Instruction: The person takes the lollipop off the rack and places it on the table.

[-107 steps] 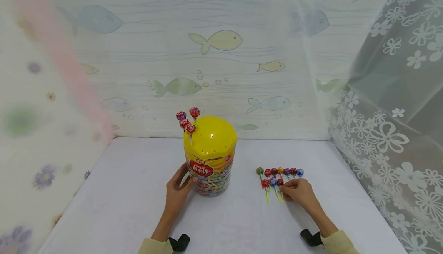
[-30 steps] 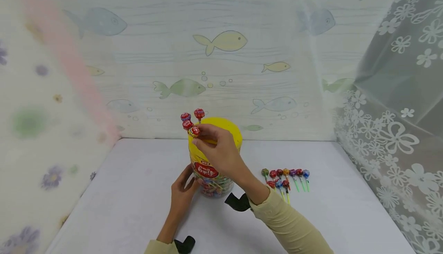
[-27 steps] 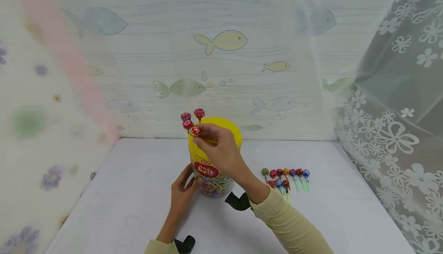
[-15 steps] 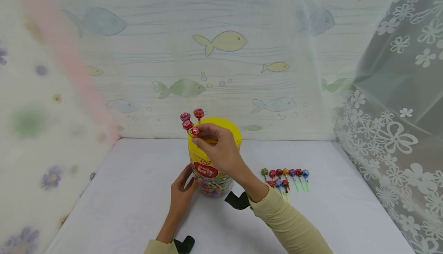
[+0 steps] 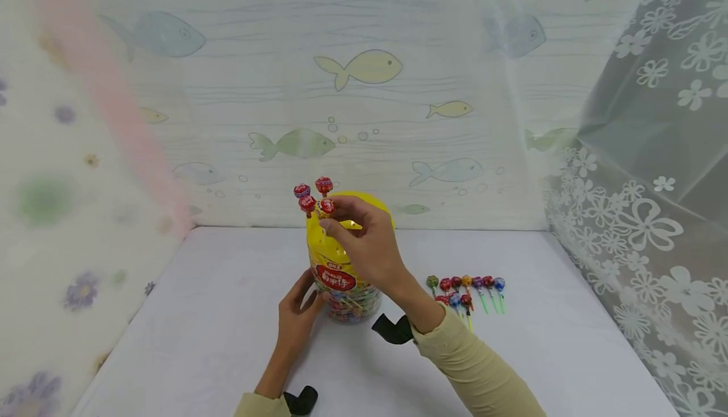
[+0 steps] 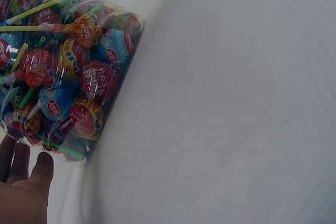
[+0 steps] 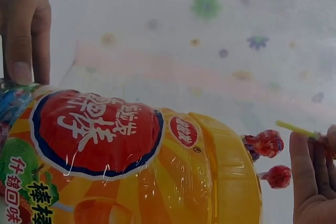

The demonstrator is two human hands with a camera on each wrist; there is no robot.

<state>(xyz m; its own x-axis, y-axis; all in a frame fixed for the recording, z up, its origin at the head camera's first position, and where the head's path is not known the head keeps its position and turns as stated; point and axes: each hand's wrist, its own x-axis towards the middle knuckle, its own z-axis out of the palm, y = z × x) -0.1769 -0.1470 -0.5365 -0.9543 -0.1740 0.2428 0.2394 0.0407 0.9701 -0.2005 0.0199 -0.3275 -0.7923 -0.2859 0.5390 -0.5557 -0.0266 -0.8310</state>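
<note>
A clear jar (image 5: 348, 303) packed with wrapped lollipops and topped by a yellow lid (image 5: 375, 201) stands upright. My left hand (image 5: 298, 316) holds its lower left side, thumb in front and fingers toward the back. Over the lid's left part, my right hand (image 5: 366, 240) pinches a lollipop (image 5: 326, 207) with a red and yellow wrapper. The right wrist view shows this lollipop's yellow stick (image 7: 296, 128) with its end free, apart from the lid; the fingers hide part of it. Beside it, three lollipops (image 5: 307, 204) stand in the lid's left edge.
Several lollipops (image 5: 466, 281) lie in two rows on the white table (image 5: 227, 316), right of the jar; my right forearm overlaps part of the front row. A fish-patterned curtain (image 5: 364, 139) hangs behind the table, and a lace-flower curtain (image 5: 648, 227) lines the right side.
My right hand moved from the lollipop rows on the table to the lid and pinched a lollipop there. In the last half second it has lifted that lollipop slightly. My left hand stays at the jar.
</note>
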